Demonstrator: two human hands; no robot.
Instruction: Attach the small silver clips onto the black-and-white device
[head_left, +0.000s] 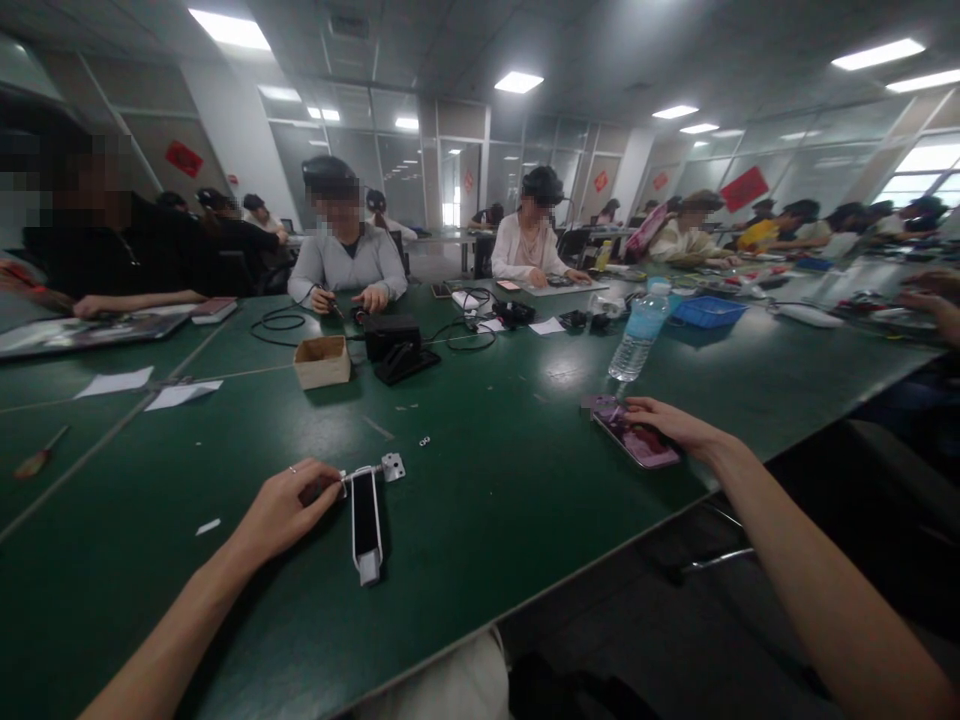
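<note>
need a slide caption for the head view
Left hand at one end of a white-framed black part, right hand on a phone, a bottle beyond it, on a green table.

No text, brand or number can be read with certainty. Some signs are visible, but they are too small or blurred for reading. In the upper left of the frame, a red paper sign (184, 159) hangs as a tilted diamond on the wall. A smaller red sign (468, 181) is on the door near the upper middle, and another red diamond (601, 181) is to the right of it; the marks on both are unclear. In the upper right, a larger red sign (744, 189) stands out, also not legible. The bottle (625, 350), right of the centre, carries a light blue label (646, 318), whose print is not readable. On the phone (645, 443), below this bottle, I cannot make out any letters.
</note>
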